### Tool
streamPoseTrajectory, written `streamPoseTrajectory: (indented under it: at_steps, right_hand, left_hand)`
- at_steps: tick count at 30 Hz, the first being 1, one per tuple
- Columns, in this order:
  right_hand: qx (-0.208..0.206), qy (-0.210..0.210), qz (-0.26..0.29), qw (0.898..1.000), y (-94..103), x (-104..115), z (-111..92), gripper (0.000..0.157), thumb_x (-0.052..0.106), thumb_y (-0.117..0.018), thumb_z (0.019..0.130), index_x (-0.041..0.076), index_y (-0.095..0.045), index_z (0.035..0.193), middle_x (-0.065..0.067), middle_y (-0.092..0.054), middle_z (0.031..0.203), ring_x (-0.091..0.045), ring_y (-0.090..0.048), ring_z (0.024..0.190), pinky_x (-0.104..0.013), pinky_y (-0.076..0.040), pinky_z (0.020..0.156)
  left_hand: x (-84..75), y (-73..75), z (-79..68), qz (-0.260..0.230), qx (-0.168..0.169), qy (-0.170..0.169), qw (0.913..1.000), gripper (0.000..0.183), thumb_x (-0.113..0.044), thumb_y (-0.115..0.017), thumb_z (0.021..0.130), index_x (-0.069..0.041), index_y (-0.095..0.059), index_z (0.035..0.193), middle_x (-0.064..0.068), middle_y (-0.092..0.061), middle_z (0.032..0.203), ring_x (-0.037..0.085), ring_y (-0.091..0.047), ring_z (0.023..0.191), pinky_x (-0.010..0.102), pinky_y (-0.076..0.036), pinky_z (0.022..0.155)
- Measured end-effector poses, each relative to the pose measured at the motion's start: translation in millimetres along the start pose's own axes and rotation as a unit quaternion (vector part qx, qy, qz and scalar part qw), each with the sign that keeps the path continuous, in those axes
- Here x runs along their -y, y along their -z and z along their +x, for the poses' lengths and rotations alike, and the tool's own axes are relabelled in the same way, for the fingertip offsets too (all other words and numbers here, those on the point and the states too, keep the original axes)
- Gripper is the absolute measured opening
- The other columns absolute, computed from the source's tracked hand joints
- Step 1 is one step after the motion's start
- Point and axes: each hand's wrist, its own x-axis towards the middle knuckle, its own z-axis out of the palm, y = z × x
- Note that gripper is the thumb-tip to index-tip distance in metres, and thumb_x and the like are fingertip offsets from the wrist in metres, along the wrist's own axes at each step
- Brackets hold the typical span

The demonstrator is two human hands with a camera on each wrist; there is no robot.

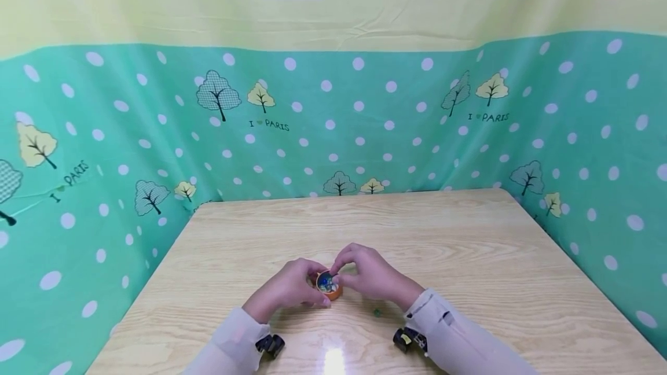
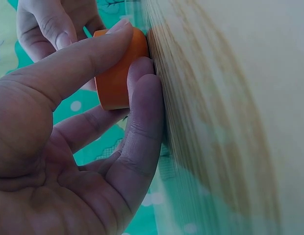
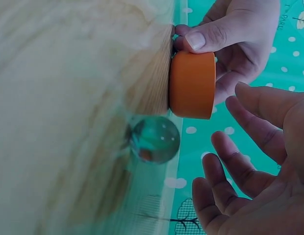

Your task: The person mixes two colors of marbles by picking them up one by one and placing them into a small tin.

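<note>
A small round orange cup (image 1: 334, 294) with a dark inside stands on the table and holds several glass marbles (image 1: 327, 285). My left hand (image 1: 292, 285) grips it from the left, with the thumb on the near side; the left wrist view shows fingers and thumb around the orange wall (image 2: 112, 83). Just over the cup's right rim are the thumb and fingertips of my right hand (image 1: 367, 274). In the right wrist view its fingers (image 3: 235, 169) are relaxed and spread, with nothing seen between them. A green glass marble (image 3: 156, 139) lies on the table, below the right hand in the head view.
The light wood table (image 1: 417, 230) reaches back to a green dotted cloth (image 1: 359, 126), which also hangs along the left and right sides. Each sleeved wrist carries a small black camera (image 1: 270, 345). A bright reflection shows on the table's near part.
</note>
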Motion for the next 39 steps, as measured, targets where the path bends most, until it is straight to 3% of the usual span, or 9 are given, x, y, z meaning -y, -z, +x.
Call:
streamPoseTrajectory:
  at_steps: [12,20,30,39]
  right_hand:
    - [-0.008,0.003,0.006,1.000,18.0,-6,-3,0.005,0.027,-0.078,0.094,0.026,-0.078,0.099,0.012,-0.064,0.114,-0.018,-0.061,0.116,-0.048,-0.049,0.105]
    - [-0.022,0.021,0.000,1.000,27.2,-12,-6,0.008,0.026,-0.078,0.094,0.021,-0.079,0.100,0.011,-0.065,0.112,-0.017,-0.061,0.114,-0.050,-0.050,0.102]
    - [-0.028,-0.019,0.000,0.999,33.5,-26,-17,0.006,0.026,-0.079,0.093,0.023,-0.078,0.097,0.011,-0.066,0.110,-0.016,-0.061,0.114,-0.051,-0.049,0.105]
    - [-0.021,-0.027,-0.002,0.999,39.6,-39,-30,0.006,0.025,-0.079,0.093,0.023,-0.078,0.098,0.013,-0.066,0.109,-0.016,-0.061,0.114,-0.051,-0.048,0.105]
  left_hand:
    - [-0.3,-0.8,0.6,0.008,0.000,-0.004,1.0000,0.055,-0.021,-0.096,0.071,-0.011,-0.074,0.121,0.002,-0.072,0.099,0.017,-0.065,0.082,0.032,-0.056,0.066]
    - [0.9,-0.6,1.3,0.003,-0.004,-0.011,0.9999,0.051,-0.020,-0.097,0.071,-0.012,-0.075,0.116,0.004,-0.071,0.094,0.017,-0.065,0.072,0.034,-0.056,0.060]
    - [0.8,-2.2,0.9,0.003,-0.008,-0.005,1.0000,0.053,-0.020,-0.097,0.070,-0.010,-0.075,0.117,0.005,-0.069,0.095,0.017,-0.065,0.070,0.033,-0.056,0.060]
    - [-1.1,-4.0,0.6,-0.001,-0.011,0.004,0.9999,0.055,-0.019,-0.097,0.070,-0.009,-0.074,0.119,0.005,-0.069,0.097,0.017,-0.066,0.071,0.033,-0.057,0.061]
